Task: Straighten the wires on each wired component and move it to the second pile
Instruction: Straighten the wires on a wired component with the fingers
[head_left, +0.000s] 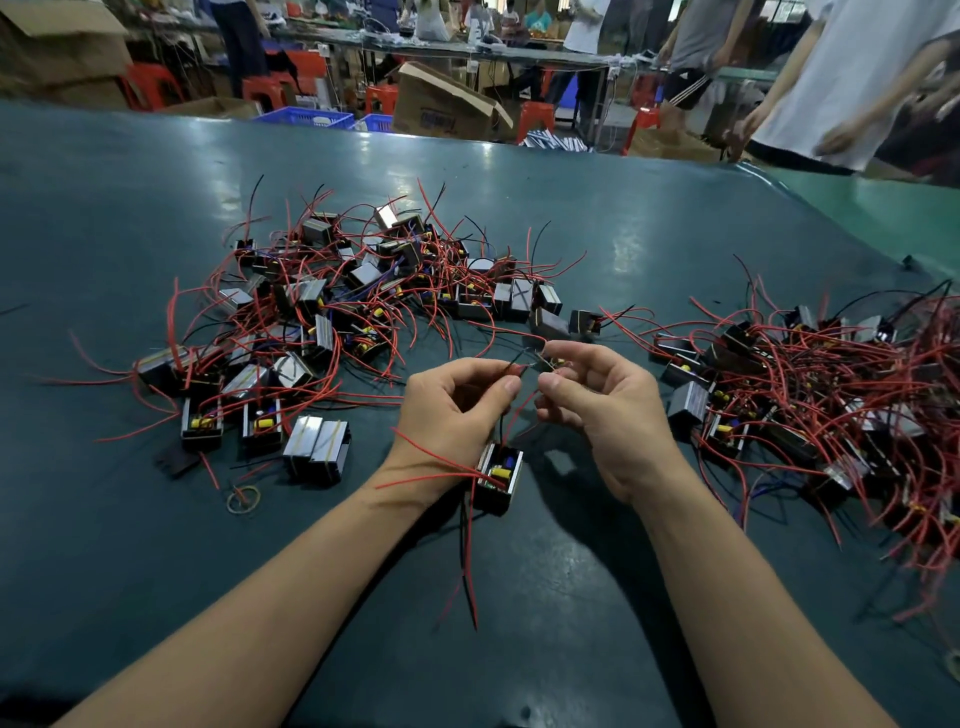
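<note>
Your left hand (457, 400) pinches a red wire (511, 370) between thumb and curled forefinger; your right hand (597, 400) has its fingers curled in toward the same spot, thumb and forefinger closed on something thin there, though whether it is that wire or another I cannot tell. The component (498, 478) you are working hangs below your hands, between your wrists, above the table (571, 208), tilted, open face toward you.

Risk 1: the box dangles by its leads. A hard pull to straighten could strain the joint where the wire enters the box. Judged, not seen.

Risk 2: loose leads from this box lie across your left wrist and trail down toward you. They could snag on your arm when you carry it over and bend again.

Risk 3: the two heaps sit close, one at left (322, 312), one at right (810, 384), with strays between. A trailing lead could hook a neighbour and drag it across.

Look of the piece: small black box, a yellow part and a blue part showing inside the open face, several thin red leads and at least one black one, all curved rather than straight. A rubber band (243, 500) lies on the table near your left forearm.
</note>
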